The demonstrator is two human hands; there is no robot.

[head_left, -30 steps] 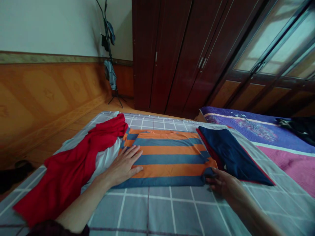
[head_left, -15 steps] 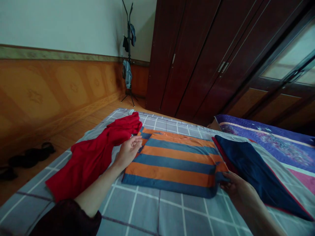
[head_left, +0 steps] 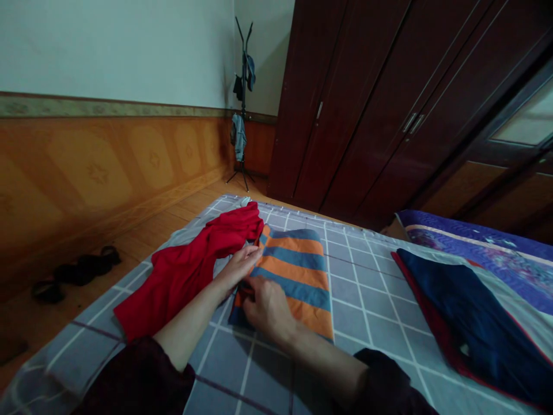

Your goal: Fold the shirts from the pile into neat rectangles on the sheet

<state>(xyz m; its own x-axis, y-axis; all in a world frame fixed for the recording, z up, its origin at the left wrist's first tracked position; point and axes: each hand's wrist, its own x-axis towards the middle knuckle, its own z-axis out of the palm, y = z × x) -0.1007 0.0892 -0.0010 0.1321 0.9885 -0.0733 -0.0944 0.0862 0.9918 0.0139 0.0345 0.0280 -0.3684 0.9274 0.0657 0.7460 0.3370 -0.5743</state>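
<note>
An orange and blue striped garment [head_left: 298,268] lies folded in half on the checked bedspread [head_left: 358,294]. My right hand [head_left: 270,305] has crossed to its left side, the fingers closed on the cloth near the front left corner. Beside it my left hand [head_left: 242,262] rests at the left edge of the striped garment, its fingers stretched out and touching the cloth. Just left of that hand is a crumpled red garment [head_left: 194,271], with some pale cloth partly under it. Part of the striped garment is hidden behind my right hand and forearm.
A folded dark blue garment with red edging [head_left: 466,323] lies at the right of the bed. Beyond it is a purple flowered cover [head_left: 458,233]. A coat stand [head_left: 243,109] and dark red wardrobe [head_left: 345,115] stand behind. Black sandals [head_left: 82,270] lie on the floor at left.
My right hand has carried the right side of the striped garment over to the left, folding it in half. My left hand has stayed at its left edge. The view has shifted slightly.
</note>
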